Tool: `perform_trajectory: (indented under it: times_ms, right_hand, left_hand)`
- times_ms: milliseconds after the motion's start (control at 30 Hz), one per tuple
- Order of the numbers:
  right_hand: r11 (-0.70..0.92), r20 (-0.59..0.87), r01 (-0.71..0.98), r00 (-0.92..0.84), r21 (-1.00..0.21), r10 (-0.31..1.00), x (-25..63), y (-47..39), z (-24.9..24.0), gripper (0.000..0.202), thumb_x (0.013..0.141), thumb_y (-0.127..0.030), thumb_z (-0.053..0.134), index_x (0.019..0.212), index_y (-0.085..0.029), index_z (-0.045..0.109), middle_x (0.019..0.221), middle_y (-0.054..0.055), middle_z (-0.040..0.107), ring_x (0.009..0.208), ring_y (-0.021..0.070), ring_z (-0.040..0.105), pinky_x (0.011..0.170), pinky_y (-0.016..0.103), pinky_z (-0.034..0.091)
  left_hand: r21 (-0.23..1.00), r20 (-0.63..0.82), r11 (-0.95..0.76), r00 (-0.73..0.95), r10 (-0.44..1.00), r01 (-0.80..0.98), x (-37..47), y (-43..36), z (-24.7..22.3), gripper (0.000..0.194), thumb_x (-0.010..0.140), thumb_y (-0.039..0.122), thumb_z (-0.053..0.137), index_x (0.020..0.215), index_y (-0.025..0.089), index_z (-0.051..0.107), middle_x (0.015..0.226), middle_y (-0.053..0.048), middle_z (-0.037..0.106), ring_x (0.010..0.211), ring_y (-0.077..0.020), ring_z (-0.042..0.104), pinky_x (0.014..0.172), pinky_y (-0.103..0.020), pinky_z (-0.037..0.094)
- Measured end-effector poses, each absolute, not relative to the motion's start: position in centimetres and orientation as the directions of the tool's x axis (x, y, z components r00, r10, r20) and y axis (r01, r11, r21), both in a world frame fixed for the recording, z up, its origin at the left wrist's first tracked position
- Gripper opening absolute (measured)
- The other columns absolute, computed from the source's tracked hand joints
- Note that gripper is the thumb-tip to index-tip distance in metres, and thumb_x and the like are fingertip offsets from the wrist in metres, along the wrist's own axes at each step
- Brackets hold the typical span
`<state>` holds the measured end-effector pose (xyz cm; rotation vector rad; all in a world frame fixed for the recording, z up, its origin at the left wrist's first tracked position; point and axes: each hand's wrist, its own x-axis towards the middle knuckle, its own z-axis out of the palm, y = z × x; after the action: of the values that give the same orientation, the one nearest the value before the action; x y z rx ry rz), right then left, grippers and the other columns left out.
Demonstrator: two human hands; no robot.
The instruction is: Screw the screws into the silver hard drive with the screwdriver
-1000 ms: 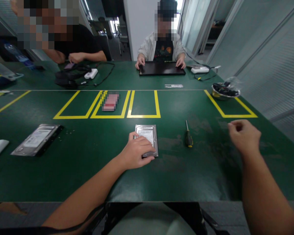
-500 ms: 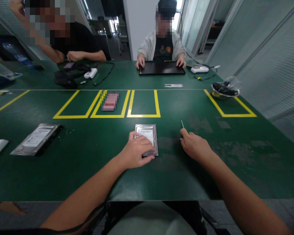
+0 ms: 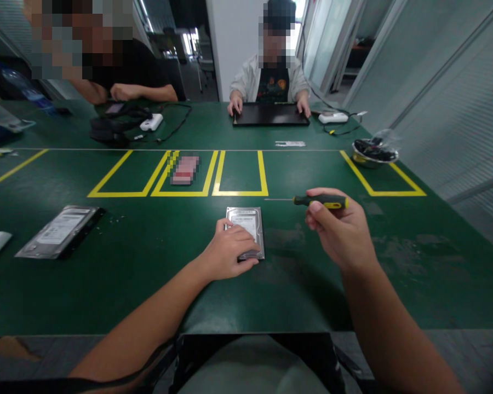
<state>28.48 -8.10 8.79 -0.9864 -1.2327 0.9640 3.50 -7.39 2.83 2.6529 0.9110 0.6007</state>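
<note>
Silver metal, plate-like and rectangular, encases the near hard drive [image 3: 252,219], which lies flat on the dark green surface [image 3: 148,295] and serves as the centre of the clock, with 12 o'clock directed away from the person. The left hand [image 3: 231,251] reaches in from 8 o'clock, its fingers curved over the casing and clasping it against the surface. The right hand [image 3: 343,232], between 2 and 3 o'clock, wraps thumb and fingers around the handle of a screwdriver [image 3: 301,200]; the thin metal shaft points toward 9 o'clock, its tip seemingly raised near the drive's 1 o'clock corner. The drive is judged stiff, compact and rather heavy for its bulk, its smooth casing liable to slide and its interior sensitive to knocks; it is best held by the opposite long edges. The screwdriver is probably light and rigid, most secure at its thick, rounded, black-and-yellow handle. A second hard drive [image 3: 61,230], also metal-cased, lies slanted at 9 o'clock. Flat yellow tape [image 3: 240,193] borders an area at 12 o'clock; a round, shiny bowl [image 3: 373,161] of dark items [image 3: 368,149] stands at 2 o'clock.
</note>
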Motion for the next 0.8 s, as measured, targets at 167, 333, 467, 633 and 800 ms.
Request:
perform_trajectory:
  times_ms: [167,333,467,633,800]
  right_hand:
    - [0.420,0.413,-0.040,0.111,-0.907,0.904,28.4,-7.9,7.6,0.024,0.086,-0.040,0.069,0.100,-0.021,0.072,0.078,-0.001,0.058,0.060,0.0080,0.051,0.051,0.022,0.044]
    - [0.520,0.530,0.109,0.105,-0.847,0.842,27.7,-8.7,6.7,0.048,0.080,-0.027,0.076,0.124,-0.026,0.057,0.081,-0.002,0.068,0.067,0.0126,0.066,0.055,0.023,0.055]
    - [0.651,0.679,0.223,0.078,-0.725,0.730,26.9,-9.3,5.1,0.054,0.077,-0.017,0.078,0.122,-0.030,0.051,0.089,-0.002,0.069,0.074,0.0156,0.072,0.061,0.027,0.060]
    - [0.653,0.698,0.379,-0.024,-0.656,0.716,26.7,-9.7,3.6,0.055,0.077,-0.024,0.080,0.124,-0.028,0.051,0.095,0.001,0.070,0.080,0.0187,0.074,0.069,0.032,0.062]
    - [0.650,0.699,0.382,-0.014,-0.657,0.715,26.5,-9.7,3.4,0.054,0.078,-0.026,0.080,0.124,-0.029,0.051,0.094,0.000,0.070,0.079,0.0177,0.073,0.066,0.030,0.061]
  left_hand:
    - [0.383,0.292,-0.761,0.713,0.638,0.524,3.5,-7.4,2.8,0.018,0.084,0.037,0.065,0.098,0.027,0.070,0.093,0.000,0.071,0.093,-0.0203,0.060,0.093,-0.044,0.021]
    - [0.383,0.282,-0.762,0.719,0.635,0.523,3.6,-7.3,2.8,0.018,0.084,0.037,0.065,0.098,0.026,0.070,0.093,-0.001,0.071,0.094,-0.0210,0.059,0.093,-0.044,0.021]
    - [0.375,0.285,-0.766,0.721,0.631,0.522,3.6,-7.3,2.8,0.018,0.084,0.037,0.066,0.098,0.027,0.070,0.093,0.000,0.071,0.094,-0.0208,0.059,0.093,-0.044,0.020]
    - [0.373,0.285,-0.767,0.722,0.630,0.522,3.6,-7.2,2.8,0.019,0.084,0.036,0.066,0.099,0.027,0.070,0.096,-0.002,0.071,0.096,-0.0219,0.059,0.092,-0.044,0.021]
    - [0.368,0.282,-0.770,0.726,0.627,0.522,3.6,-7.3,2.8,0.019,0.085,0.037,0.065,0.100,0.027,0.070,0.096,-0.002,0.071,0.095,-0.0220,0.058,0.091,-0.044,0.021]
